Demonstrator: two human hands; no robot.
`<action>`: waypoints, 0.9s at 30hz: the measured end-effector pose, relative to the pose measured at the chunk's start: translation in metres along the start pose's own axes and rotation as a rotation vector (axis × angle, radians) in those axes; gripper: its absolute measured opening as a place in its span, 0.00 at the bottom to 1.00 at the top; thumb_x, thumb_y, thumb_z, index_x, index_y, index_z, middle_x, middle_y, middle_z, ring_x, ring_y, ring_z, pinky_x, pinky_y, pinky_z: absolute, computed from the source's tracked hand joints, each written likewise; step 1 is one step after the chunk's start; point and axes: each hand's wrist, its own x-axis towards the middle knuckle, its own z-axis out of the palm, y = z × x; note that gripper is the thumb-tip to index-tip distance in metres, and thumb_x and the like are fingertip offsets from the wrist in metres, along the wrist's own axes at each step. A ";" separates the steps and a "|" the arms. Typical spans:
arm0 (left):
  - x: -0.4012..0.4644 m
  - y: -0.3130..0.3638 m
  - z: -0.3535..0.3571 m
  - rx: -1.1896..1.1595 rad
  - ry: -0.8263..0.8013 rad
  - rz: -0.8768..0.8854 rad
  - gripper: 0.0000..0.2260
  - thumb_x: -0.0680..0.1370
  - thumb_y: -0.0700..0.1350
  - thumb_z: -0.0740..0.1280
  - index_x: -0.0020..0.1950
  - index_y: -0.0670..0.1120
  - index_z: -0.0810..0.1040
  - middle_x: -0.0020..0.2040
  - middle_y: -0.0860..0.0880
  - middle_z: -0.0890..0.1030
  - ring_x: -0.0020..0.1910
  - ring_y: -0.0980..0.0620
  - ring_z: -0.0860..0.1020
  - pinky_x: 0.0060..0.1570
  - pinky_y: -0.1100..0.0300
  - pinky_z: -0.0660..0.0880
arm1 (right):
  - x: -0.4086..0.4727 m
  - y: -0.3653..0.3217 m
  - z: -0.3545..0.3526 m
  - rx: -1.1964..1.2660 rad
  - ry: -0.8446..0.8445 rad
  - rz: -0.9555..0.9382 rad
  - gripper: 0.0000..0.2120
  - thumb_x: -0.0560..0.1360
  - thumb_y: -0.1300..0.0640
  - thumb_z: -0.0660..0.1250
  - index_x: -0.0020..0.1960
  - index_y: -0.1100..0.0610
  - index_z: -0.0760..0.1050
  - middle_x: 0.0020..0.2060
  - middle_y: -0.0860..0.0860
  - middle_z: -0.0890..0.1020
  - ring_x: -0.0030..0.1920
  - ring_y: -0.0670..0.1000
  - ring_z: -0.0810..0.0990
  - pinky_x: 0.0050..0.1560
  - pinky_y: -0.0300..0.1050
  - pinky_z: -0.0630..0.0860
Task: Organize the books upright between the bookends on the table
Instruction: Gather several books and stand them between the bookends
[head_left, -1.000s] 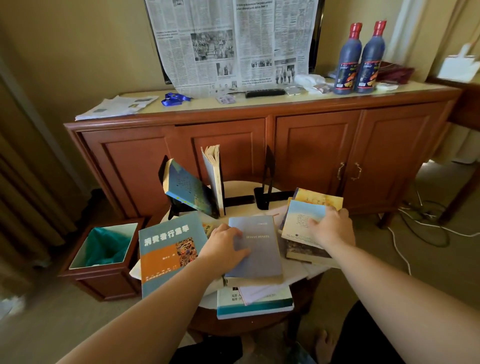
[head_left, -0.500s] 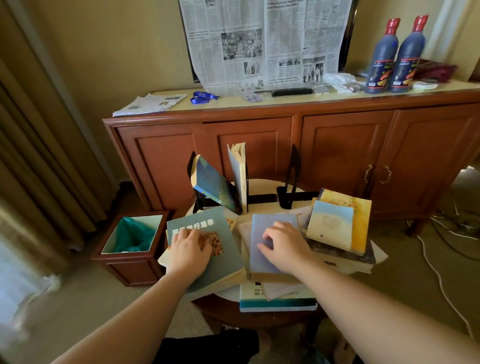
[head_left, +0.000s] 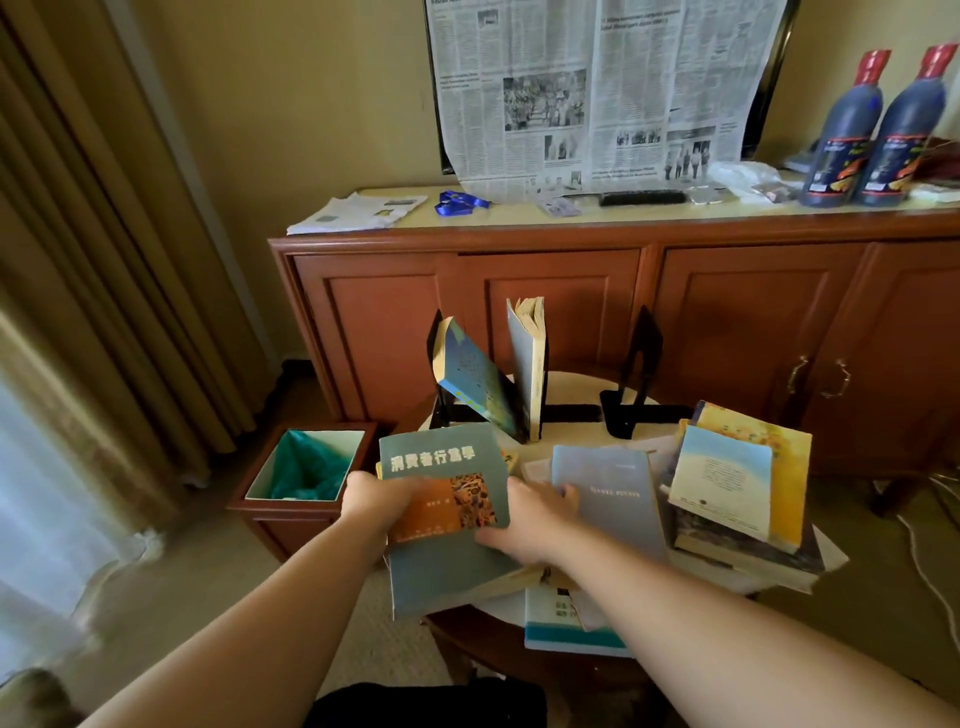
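A teal and orange book (head_left: 441, 483) lies tilted up at the near left of the small round table (head_left: 571, 384). My left hand (head_left: 379, 499) grips its left edge and my right hand (head_left: 524, 525) grips its right edge. A grey-blue book (head_left: 618, 499) lies flat beside it, with a stack of yellow and pale-blue books (head_left: 737, 483) at the right. Between two black bookends (head_left: 636, 364) a blue book (head_left: 478, 379) leans left and a grey book (head_left: 527, 358) stands upright.
A wooden sideboard (head_left: 571, 291) stands right behind the table, carrying two dark bottles (head_left: 872, 130), papers and a hanging newspaper (head_left: 597, 88). A wooden bin with a green liner (head_left: 306, 467) sits on the floor at the left. Curtains hang at far left; cables lie at the right.
My right hand left the grey-blue book and took the teal book's right edge. My left hand slid to its left edge, and the book's far end has lifted.
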 end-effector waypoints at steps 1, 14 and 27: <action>0.004 0.002 -0.003 -0.081 -0.030 -0.021 0.25 0.71 0.46 0.82 0.62 0.41 0.76 0.51 0.42 0.85 0.47 0.43 0.85 0.40 0.51 0.82 | 0.000 0.002 0.000 0.011 0.003 -0.007 0.33 0.72 0.27 0.66 0.67 0.49 0.71 0.64 0.50 0.80 0.68 0.58 0.74 0.72 0.63 0.60; -0.001 0.018 -0.035 -0.386 -0.385 0.140 0.22 0.77 0.32 0.72 0.66 0.49 0.74 0.55 0.39 0.87 0.51 0.37 0.87 0.46 0.41 0.84 | 0.031 -0.014 -0.013 0.284 0.283 -0.026 0.27 0.77 0.31 0.65 0.67 0.48 0.76 0.63 0.46 0.78 0.65 0.53 0.75 0.66 0.52 0.69; 0.002 0.021 -0.061 -0.446 -0.222 0.165 0.22 0.78 0.38 0.74 0.66 0.55 0.72 0.61 0.42 0.83 0.57 0.38 0.84 0.53 0.34 0.83 | 0.121 -0.057 -0.079 -0.216 0.304 -0.366 0.25 0.85 0.51 0.59 0.81 0.44 0.64 0.82 0.51 0.60 0.79 0.58 0.61 0.70 0.61 0.68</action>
